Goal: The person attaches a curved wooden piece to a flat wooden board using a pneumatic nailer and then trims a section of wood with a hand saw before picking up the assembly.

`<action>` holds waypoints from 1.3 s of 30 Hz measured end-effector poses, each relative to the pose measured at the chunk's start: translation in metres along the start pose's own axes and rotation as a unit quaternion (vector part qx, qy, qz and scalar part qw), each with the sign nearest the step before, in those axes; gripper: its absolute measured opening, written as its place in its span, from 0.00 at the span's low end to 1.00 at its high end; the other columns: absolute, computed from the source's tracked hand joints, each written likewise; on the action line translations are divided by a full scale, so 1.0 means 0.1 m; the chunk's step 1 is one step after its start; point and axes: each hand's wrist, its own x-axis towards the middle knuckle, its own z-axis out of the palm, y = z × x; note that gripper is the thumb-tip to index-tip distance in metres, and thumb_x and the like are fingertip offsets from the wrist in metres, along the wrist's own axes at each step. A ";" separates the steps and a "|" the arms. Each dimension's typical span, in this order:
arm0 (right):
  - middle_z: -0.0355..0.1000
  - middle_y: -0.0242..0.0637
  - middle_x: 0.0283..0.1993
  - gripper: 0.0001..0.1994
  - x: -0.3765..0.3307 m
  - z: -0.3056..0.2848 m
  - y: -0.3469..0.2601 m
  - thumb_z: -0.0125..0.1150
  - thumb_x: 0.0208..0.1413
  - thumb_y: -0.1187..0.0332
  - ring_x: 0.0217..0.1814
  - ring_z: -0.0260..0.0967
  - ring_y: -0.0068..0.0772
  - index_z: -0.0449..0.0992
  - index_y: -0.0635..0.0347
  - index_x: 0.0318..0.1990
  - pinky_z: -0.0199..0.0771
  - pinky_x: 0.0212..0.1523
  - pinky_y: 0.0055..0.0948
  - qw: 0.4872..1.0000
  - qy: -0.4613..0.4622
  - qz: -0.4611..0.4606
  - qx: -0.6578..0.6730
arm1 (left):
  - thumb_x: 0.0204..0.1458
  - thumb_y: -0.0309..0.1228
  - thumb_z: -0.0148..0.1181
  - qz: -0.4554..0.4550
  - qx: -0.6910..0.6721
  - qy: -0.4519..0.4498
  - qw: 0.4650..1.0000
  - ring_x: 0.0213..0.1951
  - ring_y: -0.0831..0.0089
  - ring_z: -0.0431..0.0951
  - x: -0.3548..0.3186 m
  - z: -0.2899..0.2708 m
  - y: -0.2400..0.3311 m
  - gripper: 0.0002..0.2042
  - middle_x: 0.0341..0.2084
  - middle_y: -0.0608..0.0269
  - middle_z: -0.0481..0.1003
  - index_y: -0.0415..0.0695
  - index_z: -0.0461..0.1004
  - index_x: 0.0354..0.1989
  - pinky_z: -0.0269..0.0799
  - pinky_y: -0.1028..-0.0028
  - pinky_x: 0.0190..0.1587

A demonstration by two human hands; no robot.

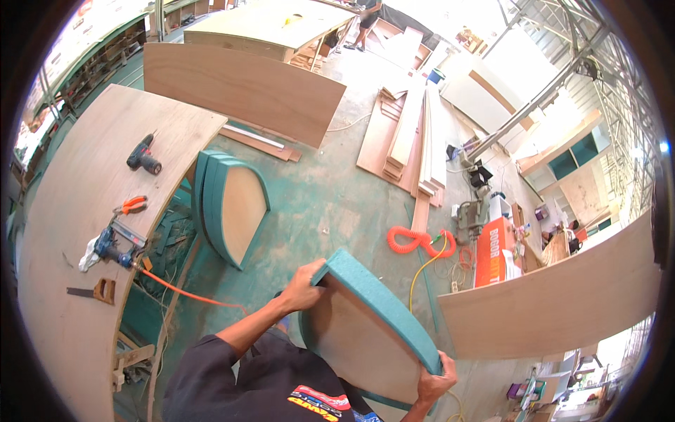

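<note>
I hold up a curved wooden panel [358,337] whose edge is wrapped in a thick teal foam-like strip [387,302]. My left hand [304,287] grips its upper left corner, fingers closed round the edge. At the lower right corner my right hand [437,383] is closed on the same panel. Part of the panel's lower side is hidden by my shirt and arms. Several similar teal-edged panels [239,211] stand together on the floor to the left, leaning by the workbench.
On the wooden workbench [63,211] at left lie a cordless drill [144,156], orange-handled pliers [131,205], a nail gun [116,247] with an orange hose, and a handsaw [98,290]. Stacked boards [411,141] and a coiled red hose [415,241] lie ahead. A person [365,24] stands far back.
</note>
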 end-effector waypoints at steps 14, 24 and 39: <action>0.77 0.35 0.49 0.21 1.60 2.70 0.81 0.65 0.56 0.81 0.49 0.74 0.28 0.76 0.64 0.58 0.73 0.53 0.29 0.841 -0.063 0.155 0.515 | 0.30 0.24 0.69 0.195 0.297 0.216 0.910 0.36 0.51 0.79 1.18 -0.08 0.67 0.20 0.32 0.53 0.77 0.42 0.73 0.37 0.75 0.62 0.36; 0.77 0.40 0.52 0.27 2.19 5.02 1.09 0.73 0.50 0.73 0.54 0.75 0.37 0.75 0.58 0.60 0.73 0.58 0.33 0.892 -0.251 0.065 0.371 | 0.35 0.23 0.67 0.000 0.445 0.161 0.881 0.42 0.44 0.77 2.14 -0.60 -0.44 0.26 0.38 0.47 0.75 0.41 0.67 0.47 0.74 0.52 0.42; 0.81 0.45 0.36 0.28 3.59 6.23 2.80 0.74 0.50 0.53 0.42 0.81 0.45 0.79 0.63 0.53 0.80 0.44 0.45 0.811 -0.569 0.106 0.082 | 0.42 0.29 0.73 -0.275 0.524 0.299 0.749 0.54 0.43 0.72 2.68 -0.44 -1.71 0.33 0.51 0.41 0.71 0.36 0.63 0.57 0.70 0.50 0.56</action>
